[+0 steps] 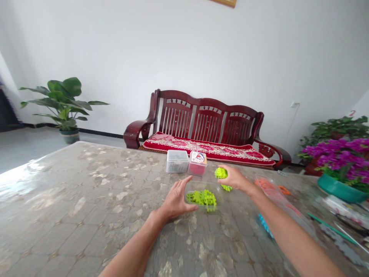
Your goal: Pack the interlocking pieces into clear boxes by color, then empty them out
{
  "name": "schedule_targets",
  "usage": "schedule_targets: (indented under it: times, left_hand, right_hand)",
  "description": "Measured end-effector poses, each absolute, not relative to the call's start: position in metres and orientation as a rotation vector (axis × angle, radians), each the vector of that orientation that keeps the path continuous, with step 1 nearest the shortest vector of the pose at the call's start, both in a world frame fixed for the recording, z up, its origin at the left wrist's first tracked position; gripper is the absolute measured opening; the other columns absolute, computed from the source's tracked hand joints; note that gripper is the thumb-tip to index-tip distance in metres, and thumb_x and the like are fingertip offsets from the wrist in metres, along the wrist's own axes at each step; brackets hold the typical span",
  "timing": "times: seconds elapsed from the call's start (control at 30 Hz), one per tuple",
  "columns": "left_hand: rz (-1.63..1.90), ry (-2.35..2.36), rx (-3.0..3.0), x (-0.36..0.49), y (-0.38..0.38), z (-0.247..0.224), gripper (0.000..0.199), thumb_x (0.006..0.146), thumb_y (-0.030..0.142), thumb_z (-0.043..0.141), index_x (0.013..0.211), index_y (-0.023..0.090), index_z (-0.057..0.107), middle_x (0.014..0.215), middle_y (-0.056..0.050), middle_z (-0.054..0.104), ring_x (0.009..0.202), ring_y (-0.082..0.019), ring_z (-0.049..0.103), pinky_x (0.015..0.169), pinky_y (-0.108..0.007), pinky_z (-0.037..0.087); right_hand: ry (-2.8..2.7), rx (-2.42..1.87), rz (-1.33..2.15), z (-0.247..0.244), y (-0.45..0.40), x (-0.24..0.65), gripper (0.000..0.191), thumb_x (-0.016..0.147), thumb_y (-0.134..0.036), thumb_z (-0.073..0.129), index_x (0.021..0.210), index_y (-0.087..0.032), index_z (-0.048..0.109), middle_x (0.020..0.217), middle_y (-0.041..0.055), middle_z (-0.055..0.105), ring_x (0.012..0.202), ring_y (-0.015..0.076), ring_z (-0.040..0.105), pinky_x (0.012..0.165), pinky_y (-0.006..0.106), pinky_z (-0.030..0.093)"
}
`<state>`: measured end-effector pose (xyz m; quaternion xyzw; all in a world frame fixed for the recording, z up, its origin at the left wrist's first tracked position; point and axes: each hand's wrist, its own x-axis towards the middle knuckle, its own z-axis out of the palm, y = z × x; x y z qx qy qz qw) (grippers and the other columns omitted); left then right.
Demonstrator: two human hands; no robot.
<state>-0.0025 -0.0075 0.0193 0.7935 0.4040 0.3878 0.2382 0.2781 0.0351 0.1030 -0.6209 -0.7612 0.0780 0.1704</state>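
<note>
A clear plastic box stands on the table, with lime-green interlocking plastic pieces lying inside. My left hand grips the left end of this box, thumb at the near side and fingers at the far side. Just beyond the box's right end, my right hand is closed around a clump of lime-green plastic pieces. More green pieces show below its fingers; whether they are held or rest on the table, I cannot tell.
Behind the box stand a translucent lidded box and a box with red contents. Right of my right forearm lie a clear container, orange pieces and a green stick. Blue pieces lie nearer. A flower pot stands far right.
</note>
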Motion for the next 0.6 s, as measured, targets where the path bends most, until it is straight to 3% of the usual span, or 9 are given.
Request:
schedule_targets:
  times: [0.2, 0.6]
  left_hand:
    - [1.080, 1.090, 2.166, -0.002, -0.006, 0.015, 0.103, 0.056, 0.032, 0.082, 0.146, 0.021, 0.033, 0.142, -0.013, 0.048, 0.130, -0.033, 0.044, 0.110, -0.049, 0.034]
    - [1.097, 1.066, 2.127, -0.001, -0.005, 0.011, 0.108, 0.055, 0.034, 0.083, 0.147, 0.022, 0.029, 0.144, -0.013, 0.046, 0.132, -0.034, 0.042, 0.112, -0.050, 0.032]
  right_hand:
    - [-2.468, -1.366, 0.450, 0.106, 0.005, 0.212, 0.073, 0.060, -0.024, 0.074, 0.130, -0.020, 0.056, 0.126, 0.0092, 0.064, 0.111, 0.0271, 0.060, 0.097, 0.038, 0.045]
    - [-2.630, -1.266, 0.450, 0.082, 0.013, 0.188, 0.072, 0.060, -0.023, 0.077, 0.128, -0.019, 0.056, 0.129, 0.0115, 0.061, 0.116, 0.0290, 0.058, 0.101, 0.040, 0.042]
